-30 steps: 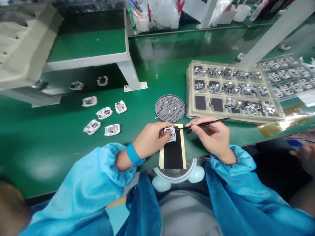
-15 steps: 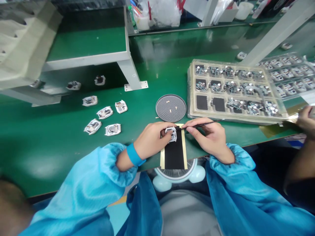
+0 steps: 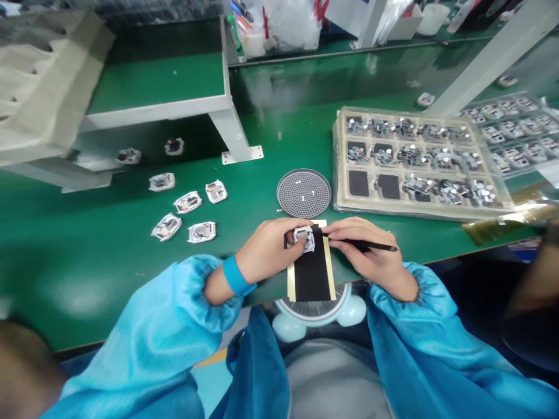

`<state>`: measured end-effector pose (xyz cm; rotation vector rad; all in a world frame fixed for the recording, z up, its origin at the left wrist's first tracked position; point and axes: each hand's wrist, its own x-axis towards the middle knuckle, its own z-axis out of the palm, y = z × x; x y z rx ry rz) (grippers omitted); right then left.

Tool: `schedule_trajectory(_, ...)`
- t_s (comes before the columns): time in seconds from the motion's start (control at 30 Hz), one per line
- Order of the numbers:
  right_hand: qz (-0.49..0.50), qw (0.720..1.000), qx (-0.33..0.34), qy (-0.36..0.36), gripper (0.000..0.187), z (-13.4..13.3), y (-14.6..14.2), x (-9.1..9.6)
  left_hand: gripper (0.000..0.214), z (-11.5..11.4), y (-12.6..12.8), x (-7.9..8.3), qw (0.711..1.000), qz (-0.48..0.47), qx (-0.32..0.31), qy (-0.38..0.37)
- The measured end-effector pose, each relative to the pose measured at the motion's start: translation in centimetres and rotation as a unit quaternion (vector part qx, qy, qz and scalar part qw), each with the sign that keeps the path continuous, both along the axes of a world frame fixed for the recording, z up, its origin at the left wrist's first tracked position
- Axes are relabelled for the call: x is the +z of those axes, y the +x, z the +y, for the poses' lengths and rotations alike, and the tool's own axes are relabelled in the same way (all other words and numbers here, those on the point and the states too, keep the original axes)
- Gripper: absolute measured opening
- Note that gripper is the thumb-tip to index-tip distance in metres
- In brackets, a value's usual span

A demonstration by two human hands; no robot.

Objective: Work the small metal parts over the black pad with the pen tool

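Observation:
My left hand (image 3: 273, 244) grips a small white watch-like case (image 3: 304, 237) with electronic parts inside, between thumb and fingers. The case rests over a black mat (image 3: 312, 278) with pale yellow tape along its edges, at the front of the bench. My right hand (image 3: 371, 249), closed, holds black tweezers (image 3: 373, 245) whose handle end points right. Their tip is near the right side of the case; whether it touches is too small to tell. Just beyond the mat lies a round grey perforated dish (image 3: 304, 192) with a few tiny pale pieces on it.
Several similar white cases (image 3: 187, 202) lie on the green bench to the left. At right stands a clear compartment tray (image 3: 421, 208) of circuit parts, with another tray (image 3: 519, 131) behind. A white-framed shelf (image 3: 236, 131) stands at back left. A blurred person (image 3: 530, 279) is at far right.
My right hand has turned the tweezers, so their handle now slants down to the right. My left hand keeps the case nearly in place. The other person's hand at right has moved back.

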<state>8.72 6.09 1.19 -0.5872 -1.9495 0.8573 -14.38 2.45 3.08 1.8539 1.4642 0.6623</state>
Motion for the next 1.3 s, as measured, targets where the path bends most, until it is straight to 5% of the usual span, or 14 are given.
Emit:
schedule_trajectory(0.73,0.005,0.999,0.002,-0.052,0.026,-0.33,0.32,-0.28,0.039,-0.03,0.09,-0.18,1.0,0.005,0.008,0.009)
schedule_trajectory(1.03,-0.013,0.999,-0.015,0.026,0.026,-0.56,0.12,-0.06,0.037,-0.28,0.47,-0.13,0.999,0.02,0.015,0.021)
schedule_trajectory(1.3,-0.012,1.0,-0.009,-0.016,0.024,-0.7,0.4,-0.14,0.037,-0.3,0.47,-0.12,0.999,0.028,0.014,0.028)
